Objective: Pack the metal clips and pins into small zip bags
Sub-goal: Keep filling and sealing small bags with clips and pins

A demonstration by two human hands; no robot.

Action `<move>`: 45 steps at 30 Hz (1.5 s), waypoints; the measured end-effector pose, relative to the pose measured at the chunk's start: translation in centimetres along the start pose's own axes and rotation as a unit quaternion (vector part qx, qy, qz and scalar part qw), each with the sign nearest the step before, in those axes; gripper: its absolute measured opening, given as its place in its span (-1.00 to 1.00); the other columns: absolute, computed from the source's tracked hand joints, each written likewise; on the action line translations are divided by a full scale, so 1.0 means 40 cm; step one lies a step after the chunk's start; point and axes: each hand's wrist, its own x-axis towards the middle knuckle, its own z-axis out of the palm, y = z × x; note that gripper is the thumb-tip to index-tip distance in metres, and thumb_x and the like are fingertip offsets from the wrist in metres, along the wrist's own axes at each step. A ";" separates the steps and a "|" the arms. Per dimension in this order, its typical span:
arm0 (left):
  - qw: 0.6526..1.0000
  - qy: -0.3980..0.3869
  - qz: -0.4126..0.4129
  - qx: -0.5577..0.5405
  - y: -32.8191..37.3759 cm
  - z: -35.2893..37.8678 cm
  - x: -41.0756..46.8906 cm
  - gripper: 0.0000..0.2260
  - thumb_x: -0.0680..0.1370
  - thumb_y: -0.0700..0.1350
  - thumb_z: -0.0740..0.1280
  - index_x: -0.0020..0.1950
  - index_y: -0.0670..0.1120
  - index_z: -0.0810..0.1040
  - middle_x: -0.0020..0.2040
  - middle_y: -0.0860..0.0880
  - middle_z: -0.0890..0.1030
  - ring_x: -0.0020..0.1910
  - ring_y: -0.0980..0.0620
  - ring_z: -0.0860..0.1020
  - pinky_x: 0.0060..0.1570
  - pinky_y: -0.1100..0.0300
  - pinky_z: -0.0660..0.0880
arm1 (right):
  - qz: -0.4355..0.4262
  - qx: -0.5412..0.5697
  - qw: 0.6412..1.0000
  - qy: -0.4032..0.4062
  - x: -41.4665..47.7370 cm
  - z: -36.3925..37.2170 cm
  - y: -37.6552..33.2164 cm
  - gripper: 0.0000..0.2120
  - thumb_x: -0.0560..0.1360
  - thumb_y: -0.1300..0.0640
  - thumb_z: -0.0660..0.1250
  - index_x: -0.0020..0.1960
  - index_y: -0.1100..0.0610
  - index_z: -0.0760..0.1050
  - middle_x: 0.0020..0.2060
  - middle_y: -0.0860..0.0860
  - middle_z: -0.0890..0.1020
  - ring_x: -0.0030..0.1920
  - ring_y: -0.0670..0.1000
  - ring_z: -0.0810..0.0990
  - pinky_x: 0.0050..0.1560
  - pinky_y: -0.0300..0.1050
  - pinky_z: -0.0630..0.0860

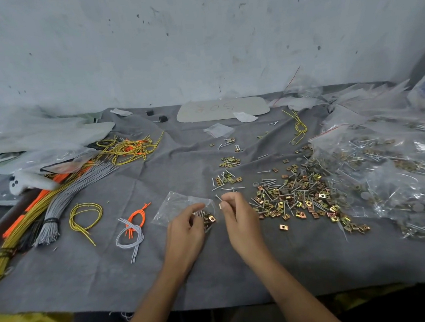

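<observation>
A small clear zip bag (pixel 176 204) lies on the grey cloth (pixel 93 277) at the centre, with several brass-coloured clips inside near its mouth. My left hand (pixel 186 229) pinches the bag's open edge. Just right of the mouth, my right hand (pixel 237 213) pinches a thin metal pin (pixel 219 198) together with a clip. A big loose heap of clips and pins (pixel 298 197) spreads to the right of my hands. Smaller piles of clips and pins (pixel 227 180) sit just beyond them.
Large clear bags of clips and pins (pixel 385 167) fill the right side. Bundles of grey, yellow and orange cords (pixel 56 198) lie on the left, with loose cord loops (pixel 130 233) nearer. A white controller (pixel 27 184) and flat grey plates (pixel 222 109) lie toward the wall.
</observation>
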 end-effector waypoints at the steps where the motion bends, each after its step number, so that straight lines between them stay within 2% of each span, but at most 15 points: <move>1: 1.000 0.001 0.000 0.000 0.000 0.000 -0.001 -0.69 0.57 -0.26 0.26 0.19 0.03 0.66 -0.15 0.07 0.70 -0.21 0.27 0.58 -0.14 0.40 0.45 | 0.002 0.003 1.000 0.003 0.000 0.000 0.001 -0.82 0.65 0.18 0.24 0.22 0.14 0.52 0.08 -0.04 0.62 0.10 -0.08 0.56 0.15 -0.17 0.48; 5: 1.000 0.000 0.004 -0.001 0.002 -0.004 0.001 -0.68 0.57 -0.27 0.25 0.20 0.01 0.66 -0.16 0.06 0.68 -0.22 0.31 0.56 -0.15 0.45 0.42 | 0.009 0.010 1.000 0.028 0.003 -0.003 0.010 -0.80 0.63 0.25 0.25 0.20 0.09 0.56 0.08 -0.03 0.59 0.11 -0.08 0.55 0.20 -0.08 0.49; 11: 1.000 0.000 -0.001 0.000 0.000 0.001 0.000 -0.69 0.58 -0.25 0.25 0.20 0.02 0.66 -0.10 0.04 0.70 -0.22 0.32 0.56 -0.15 0.44 0.42 | 0.065 0.079 0.993 0.050 0.009 -0.002 0.014 -0.84 0.65 0.14 0.26 0.19 0.10 0.55 0.05 -0.01 0.64 0.07 0.01 0.61 0.17 0.10 0.52; 14: 1.000 -0.001 -0.002 -0.002 -0.002 0.000 0.002 -0.69 0.59 -0.26 0.25 0.20 0.02 0.66 -0.11 -0.01 0.71 -0.25 0.29 0.55 -0.16 0.38 0.43 | 0.065 0.094 0.991 0.064 0.007 -0.004 0.014 -0.85 0.66 0.11 0.24 0.18 0.09 0.53 -0.01 -0.03 0.64 -0.02 -0.03 0.61 0.10 0.05 0.56; 18: 1.000 -0.005 -0.002 -0.007 -0.005 0.002 0.000 -0.70 0.58 -0.25 0.24 0.22 -0.02 0.66 -0.04 -0.09 0.72 -0.23 0.19 0.54 -0.11 0.22 0.46 | 0.075 0.136 0.986 0.066 0.005 -0.005 0.018 -0.91 0.66 0.07 0.22 0.03 -0.02 0.50 -0.21 -0.05 0.64 -0.22 -0.10 0.61 -0.07 0.04 0.61; 22: 1.000 -0.007 -0.012 -0.024 0.002 0.002 -0.002 -0.62 0.48 -0.06 0.18 0.20 0.01 0.66 -0.08 -0.07 0.72 -0.22 0.14 0.56 -0.11 0.18 0.48 | 0.086 0.159 0.982 0.052 0.008 -0.005 0.029 -0.95 0.62 0.04 0.30 0.03 -0.07 0.55 -0.14 -0.11 0.66 -0.12 -0.11 0.65 -0.03 0.02 0.64; 24: 0.999 -0.009 -0.014 -0.029 0.005 0.001 -0.003 -0.61 0.45 -0.04 0.16 0.18 0.04 0.66 -0.11 -0.04 0.71 -0.20 0.11 0.59 -0.11 0.19 0.48 | 0.096 0.166 0.979 0.062 0.011 -0.004 0.032 -0.97 0.58 0.01 0.37 0.01 -0.07 0.56 -0.14 -0.16 0.67 -0.12 -0.14 0.64 -0.05 -0.04 0.62; 26: 0.999 -0.011 -0.015 -0.032 0.005 0.000 -0.003 -0.60 0.45 -0.03 0.16 0.19 0.03 0.66 -0.07 -0.04 0.72 -0.22 0.17 0.57 -0.10 0.21 0.48 | 0.103 0.160 0.979 0.072 0.012 -0.003 0.031 -0.95 0.54 0.01 0.42 -0.02 -0.06 0.57 -0.17 -0.18 0.66 -0.17 -0.15 0.63 -0.11 -0.12 0.57; 28: 0.999 -0.010 -0.015 -0.031 0.006 0.000 -0.004 -0.61 0.46 -0.04 0.17 0.19 0.04 0.66 -0.05 -0.04 0.72 -0.22 0.20 0.56 -0.09 0.21 0.48 | 0.107 0.152 0.980 0.070 0.012 -0.005 0.029 -0.96 0.54 -0.01 0.42 -0.04 -0.08 0.57 -0.19 -0.19 0.66 -0.18 -0.13 0.63 -0.12 -0.10 0.58; 32: 1.000 -0.009 -0.011 -0.022 0.008 -0.001 -0.005 -0.67 0.53 -0.15 0.21 0.20 0.02 0.66 -0.04 -0.06 0.72 -0.18 0.13 0.56 -0.03 0.15 0.52 | 0.102 0.145 0.982 0.060 0.007 -0.011 0.023 -0.88 0.59 -0.05 0.35 -0.10 -0.07 0.57 -0.29 -0.07 0.63 -0.32 -0.13 0.57 -0.17 0.10 0.60; 36: 1.000 -0.005 -0.011 -0.020 0.016 -0.005 -0.008 -0.61 0.47 -0.07 0.17 0.20 0.00 0.66 -0.05 -0.06 0.72 -0.17 0.14 0.57 -0.03 0.18 0.51 | 0.086 0.128 0.987 0.050 0.006 -0.008 0.017 -0.77 0.62 -0.05 0.30 -0.15 0.02 0.56 -0.33 0.05 0.60 -0.37 -0.10 0.51 -0.21 0.15 0.58; 39: 1.000 -0.008 -0.008 -0.015 0.013 -0.002 -0.008 -0.68 0.54 -0.17 0.22 0.20 0.00 0.66 -0.03 -0.06 0.72 -0.15 0.13 0.57 -0.02 0.18 0.50 | 0.085 0.127 0.987 0.047 0.006 -0.007 0.020 -0.75 0.61 -0.07 0.29 -0.17 0.03 0.55 -0.35 0.07 0.58 -0.36 -0.07 0.48 -0.22 0.19 0.55; 42: 1.000 -0.009 -0.016 -0.020 0.016 -0.001 -0.009 -0.62 0.48 -0.06 0.18 0.19 0.03 0.66 -0.05 -0.05 0.72 -0.15 0.09 0.58 -0.02 0.16 0.52 | 0.078 0.116 0.989 0.052 0.005 -0.009 0.025 -0.84 0.61 -0.04 0.29 -0.08 -0.04 0.59 -0.29 -0.04 0.62 -0.28 -0.11 0.55 -0.15 0.16 0.58; 43: 1.000 -0.009 -0.018 -0.021 0.016 -0.002 -0.008 -0.60 0.46 -0.04 0.16 0.20 0.03 0.66 -0.05 -0.06 0.72 -0.14 0.07 0.59 -0.01 0.13 0.52 | 0.077 0.112 0.989 0.059 0.005 -0.010 0.027 -0.88 0.61 -0.01 0.29 0.00 -0.07 0.61 -0.21 -0.12 0.65 -0.19 -0.16 0.59 -0.07 0.10 0.60; 45: 1.000 -0.008 -0.018 -0.022 0.017 -0.003 -0.008 -0.58 0.45 -0.02 0.15 0.20 0.02 0.66 -0.04 -0.06 0.72 -0.15 0.10 0.57 0.00 0.13 0.52 | 0.084 0.105 0.988 0.078 0.009 -0.011 0.032 -0.80 0.63 0.05 0.27 0.19 -0.08 0.60 0.03 -0.18 0.65 0.03 -0.19 0.60 0.11 -0.03 0.59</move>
